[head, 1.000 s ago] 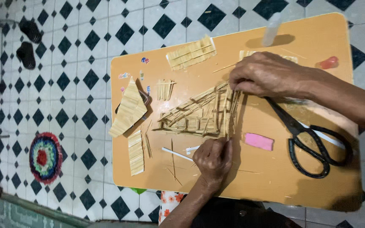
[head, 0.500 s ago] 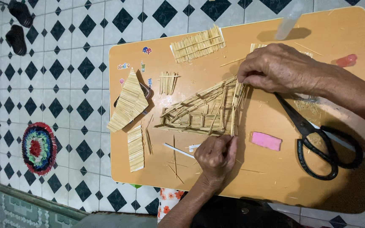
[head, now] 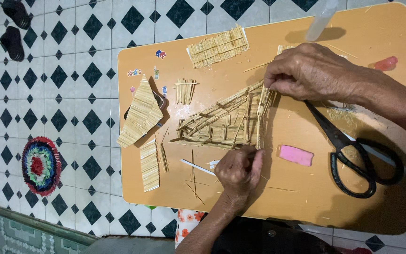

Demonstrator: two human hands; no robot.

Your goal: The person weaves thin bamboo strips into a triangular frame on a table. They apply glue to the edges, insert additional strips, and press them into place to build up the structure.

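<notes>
A triangular frame of thin bamboo sticks (head: 222,123) lies flat in the middle of an orange tabletop (head: 353,211). My right hand (head: 308,71) comes in from the right and pinches the frame's upper corner with its fingertips. My left hand (head: 238,171) reaches up from the bottom edge, its fingers closed on the lower end of the frame's upright sticks. Beside that hand lies a white stick (head: 197,167).
Flat stick panels lie at the top (head: 219,46), left (head: 141,114) and lower left (head: 149,165), plus a small bundle (head: 184,91). Black scissors (head: 353,157), a pink eraser (head: 296,154), a red object (head: 385,63) and a clear bottle (head: 320,19) sit to the right. On the tiled floor are a round rug (head: 40,165) and shoes (head: 15,29).
Both hands stay on the stick frame. My left hand has edged up to the frame's lower end. The view has drawn closer to the table.
</notes>
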